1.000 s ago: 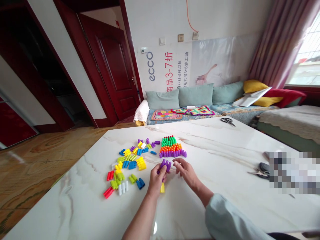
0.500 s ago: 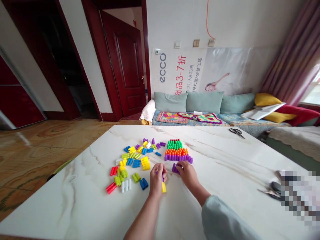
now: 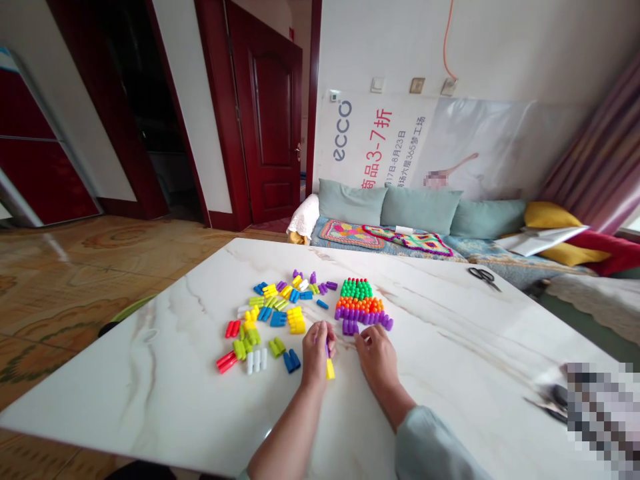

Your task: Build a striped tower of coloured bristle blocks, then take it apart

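My left hand (image 3: 316,350) is closed around bullet-shaped plastic building pieces. A yellow piece (image 3: 330,369) sticks out below its fingers, and a bit of purple shows above that. My right hand (image 3: 377,353) is just to the right, fingers loosely bent and parted, with nothing visible in them. Beside its fingertips lie purple pieces (image 3: 351,327), side by side on the table. They sit at the near edge of a block of upright pieces (image 3: 360,304) in red, green, orange and purple rows.
Loose pieces in several colours, such as a yellow group (image 3: 297,320) and a white group (image 3: 257,361), are scattered on the marble-patterned table (image 3: 170,380). Black scissors (image 3: 484,277) lie at the far right; another dark-handled tool (image 3: 550,405) lies nearer. A sofa (image 3: 420,210) stands behind.
My right hand has let go of the purple pieces, which now lie against the front of the upright block, and drawn back slightly right. My left hand keeps its hold. The view has shifted a little.
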`<state>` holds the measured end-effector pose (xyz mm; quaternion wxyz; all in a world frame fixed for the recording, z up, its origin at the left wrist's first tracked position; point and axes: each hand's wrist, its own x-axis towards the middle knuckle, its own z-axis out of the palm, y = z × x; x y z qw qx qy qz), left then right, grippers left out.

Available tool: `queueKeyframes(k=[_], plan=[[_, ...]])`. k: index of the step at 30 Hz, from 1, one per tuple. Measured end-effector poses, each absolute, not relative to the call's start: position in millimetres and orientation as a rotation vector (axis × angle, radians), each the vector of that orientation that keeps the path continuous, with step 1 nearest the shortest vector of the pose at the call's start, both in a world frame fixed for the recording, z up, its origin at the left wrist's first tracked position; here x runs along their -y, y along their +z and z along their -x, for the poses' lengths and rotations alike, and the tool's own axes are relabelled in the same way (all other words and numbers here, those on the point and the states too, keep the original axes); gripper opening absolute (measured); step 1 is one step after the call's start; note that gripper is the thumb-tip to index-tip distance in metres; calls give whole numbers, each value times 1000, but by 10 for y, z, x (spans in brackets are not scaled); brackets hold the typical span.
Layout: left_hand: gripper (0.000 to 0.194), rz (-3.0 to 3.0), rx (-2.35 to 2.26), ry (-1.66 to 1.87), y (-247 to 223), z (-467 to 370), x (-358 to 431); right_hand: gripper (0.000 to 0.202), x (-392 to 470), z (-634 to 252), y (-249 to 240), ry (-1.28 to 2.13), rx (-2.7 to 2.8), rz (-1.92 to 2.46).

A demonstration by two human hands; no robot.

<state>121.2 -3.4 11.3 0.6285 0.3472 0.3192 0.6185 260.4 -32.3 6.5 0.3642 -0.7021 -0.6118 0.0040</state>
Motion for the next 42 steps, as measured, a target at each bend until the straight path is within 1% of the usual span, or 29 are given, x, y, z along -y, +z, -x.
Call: queueKeyframes(k=[2,6,9,13,18,25,31,34,37,42], plan=[[41,-784,-731,1416,119,-1215,40,31,255,-2568,127,57,1507,1978],[41,-777,-738,1416,89,-1227,30,45,104,-2454,286,169,1444,2323],[40,-780,-736,1425,51,-1234,10,45,50,-2390,352,204,1458,2401],[41,-802,-739,1442,18,-1233,-12,36,40,-2398,366,297,1419,2298],[41,-830,-751,1444,11,-1215,-19,20,63,-2506,393,391,1438,2045],[41,-818,-758,1448,34,-1220,14,29,183,-2559,408,235,1305,1843],[40,-798,-749,1455,51,-1234,22,35,163,-2461,253,347,1157,1596],[39,-801,-738,1448,51,-1237,13,32,93,-2422,154,323,1265,1663],[38,-801,-730,1434,46,-1239,4,27,30,-2409,76,173,1389,1840],[38,-792,-727,1419,55,-1237,6,30,65,-2377,44,43,1340,1845]])
